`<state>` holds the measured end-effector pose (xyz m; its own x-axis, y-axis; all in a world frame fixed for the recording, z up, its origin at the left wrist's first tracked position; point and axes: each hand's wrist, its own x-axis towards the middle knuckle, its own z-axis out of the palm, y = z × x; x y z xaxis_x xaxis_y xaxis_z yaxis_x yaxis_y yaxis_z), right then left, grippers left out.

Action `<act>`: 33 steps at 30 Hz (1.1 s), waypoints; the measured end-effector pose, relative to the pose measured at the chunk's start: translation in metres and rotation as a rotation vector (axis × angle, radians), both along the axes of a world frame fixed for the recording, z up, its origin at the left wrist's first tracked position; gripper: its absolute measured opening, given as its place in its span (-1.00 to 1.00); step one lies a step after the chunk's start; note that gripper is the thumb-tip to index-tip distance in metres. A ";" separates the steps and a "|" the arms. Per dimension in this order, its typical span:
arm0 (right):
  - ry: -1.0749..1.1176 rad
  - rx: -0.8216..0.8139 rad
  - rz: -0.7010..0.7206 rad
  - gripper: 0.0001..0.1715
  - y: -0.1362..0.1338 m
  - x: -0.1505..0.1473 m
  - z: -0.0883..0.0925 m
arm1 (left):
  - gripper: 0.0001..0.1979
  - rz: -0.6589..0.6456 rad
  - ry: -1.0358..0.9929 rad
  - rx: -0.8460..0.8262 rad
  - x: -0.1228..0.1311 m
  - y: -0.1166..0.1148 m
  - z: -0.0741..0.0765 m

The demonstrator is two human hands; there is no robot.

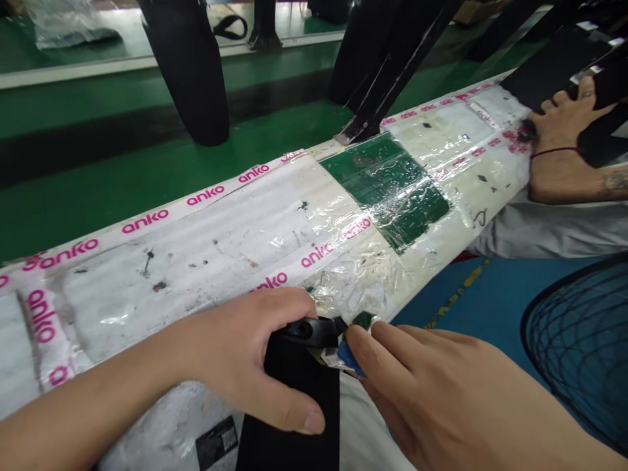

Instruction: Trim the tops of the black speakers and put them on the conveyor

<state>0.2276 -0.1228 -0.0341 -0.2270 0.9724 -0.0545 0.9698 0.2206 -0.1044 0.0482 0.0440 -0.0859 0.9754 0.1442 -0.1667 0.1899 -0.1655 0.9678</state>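
Note:
My left hand (265, 353) is closed around a black flat panel (299, 418), fingers behind it and thumb across its front. A glossy black fitting (309, 331) with a round hole sits at the panel's top end, under my index finger. My right hand (432, 386) pinches a small blue piece with a shiny metal-looking part (349, 356), close against the fitting's right end. Its exact kind is hidden by my fingers. Both hands are over the near edge of a taped white work surface (235, 222).
A co-worker's hand (564, 124) rests on black material at the right end of the surface. Black panels (191, 72) hang over a green conveyor belt (98, 170) behind. At lower right stands a dark mesh basket (583, 347). A clear plastic bag (63, 23) lies far left.

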 end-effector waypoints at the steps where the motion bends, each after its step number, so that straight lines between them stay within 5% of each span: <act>1: -0.002 0.014 0.001 -0.53 0.000 0.000 -0.001 | -0.50 0.003 0.003 -0.001 0.000 0.000 0.000; 15: -0.016 -0.012 -0.047 -0.55 -0.002 -0.003 -0.003 | -0.51 -0.048 0.019 0.076 -0.002 0.000 0.005; 22: -0.021 -0.146 0.018 -0.56 0.009 0.003 0.007 | -0.59 -0.075 -0.014 0.033 0.003 -0.002 0.013; 28: -0.071 -0.090 -0.024 -0.57 0.008 0.000 0.013 | -0.57 -0.039 0.023 0.088 0.002 -0.006 0.012; 33: -0.108 -0.424 -0.031 -0.73 0.028 -0.004 0.027 | -0.55 -0.043 0.007 0.194 0.002 -0.009 0.011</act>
